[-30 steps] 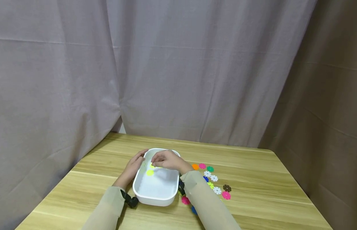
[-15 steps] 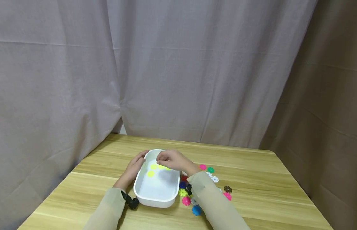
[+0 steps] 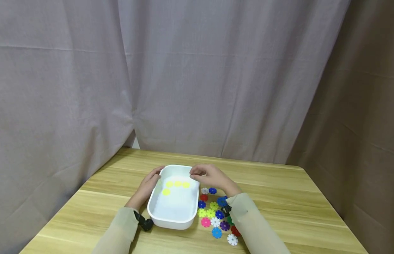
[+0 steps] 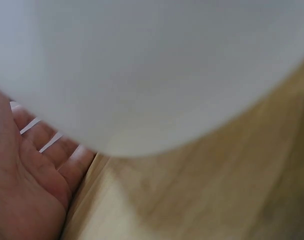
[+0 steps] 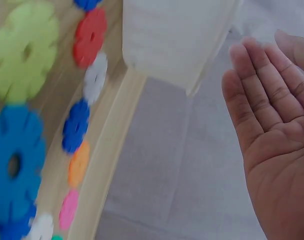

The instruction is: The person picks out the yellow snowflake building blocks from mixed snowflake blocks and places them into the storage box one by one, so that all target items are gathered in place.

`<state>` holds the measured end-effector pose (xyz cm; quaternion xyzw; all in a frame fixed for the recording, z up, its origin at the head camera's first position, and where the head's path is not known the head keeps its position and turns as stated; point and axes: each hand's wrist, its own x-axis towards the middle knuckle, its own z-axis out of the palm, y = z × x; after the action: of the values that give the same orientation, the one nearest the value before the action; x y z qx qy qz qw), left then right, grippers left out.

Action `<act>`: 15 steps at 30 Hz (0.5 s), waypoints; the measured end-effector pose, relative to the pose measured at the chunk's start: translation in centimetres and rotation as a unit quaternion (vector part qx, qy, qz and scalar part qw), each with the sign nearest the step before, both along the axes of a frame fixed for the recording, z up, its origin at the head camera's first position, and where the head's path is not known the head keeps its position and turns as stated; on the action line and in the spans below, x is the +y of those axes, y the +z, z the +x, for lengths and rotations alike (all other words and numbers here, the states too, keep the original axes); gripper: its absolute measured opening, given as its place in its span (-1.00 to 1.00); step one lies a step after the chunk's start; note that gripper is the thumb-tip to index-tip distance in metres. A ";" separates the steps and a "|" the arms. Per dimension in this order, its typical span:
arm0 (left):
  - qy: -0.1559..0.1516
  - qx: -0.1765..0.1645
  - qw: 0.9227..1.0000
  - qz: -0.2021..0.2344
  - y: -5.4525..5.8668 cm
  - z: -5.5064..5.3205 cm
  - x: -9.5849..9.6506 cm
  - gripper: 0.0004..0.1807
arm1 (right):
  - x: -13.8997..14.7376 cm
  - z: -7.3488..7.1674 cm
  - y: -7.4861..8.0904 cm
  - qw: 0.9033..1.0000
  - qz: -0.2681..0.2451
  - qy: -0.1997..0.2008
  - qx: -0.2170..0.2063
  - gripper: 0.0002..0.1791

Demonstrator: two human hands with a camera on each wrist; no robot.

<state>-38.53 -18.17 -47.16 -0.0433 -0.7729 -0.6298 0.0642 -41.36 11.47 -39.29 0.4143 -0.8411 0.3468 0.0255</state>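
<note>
A white plastic tray (image 3: pixel 173 208) with deep sides stands on the table, several yellow flower-shaped discs (image 3: pixel 178 183) lying flat in its far half. My left hand (image 3: pixel 146 187) holds the tray's left side, thumb at the rim and fingers along the outer wall; in the left wrist view the tray wall hides part of its fingers. Over the tray's far right corner is my right hand (image 3: pixel 211 176). Its palm (image 5: pixel 279 145) faces the right wrist camera with nothing in it, the fingers only slightly bent. The tray's corner shows beside the fingertips there.
Right of the tray, many notched plastic discs in several colours are spread on the wooden table, among them a pink disc (image 3: pixel 205 222), a purple disc (image 3: pixel 224 225) and a white disc (image 3: pixel 232 240). My right sleeve (image 3: pixel 257 222) covers some. A grey curtain (image 3: pixel 197 88) hangs behind the table.
My right hand has moved right from over the yellow discs to the tray's right rim, leaving them uncovered in the tray. My left hand has stayed on the tray's left side.
</note>
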 end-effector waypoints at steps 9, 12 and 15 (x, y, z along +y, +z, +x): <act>0.001 0.007 1.000 -0.009 0.2 0.1 -0.2 -0.50 | 4.0 0.2 -1.0 0.999 -0.049 -0.004 0.001 -0.78; 0.005 0.000 1.000 -0.011 0.1 0.3 -0.4 -0.49 | 5.2 0.3 -1.8 0.998 -0.050 -0.018 -0.017 -0.81; 0.008 -0.004 1.000 -0.011 0.1 0.3 -0.6 -0.47 | 6.3 0.3 -2.3 0.998 -0.042 -0.022 -0.032 -0.84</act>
<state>-38.21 -18.74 -47.04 -0.0357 -0.7802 -0.6210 0.0658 -41.05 17.75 -41.61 0.3828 -0.8353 0.3940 0.0232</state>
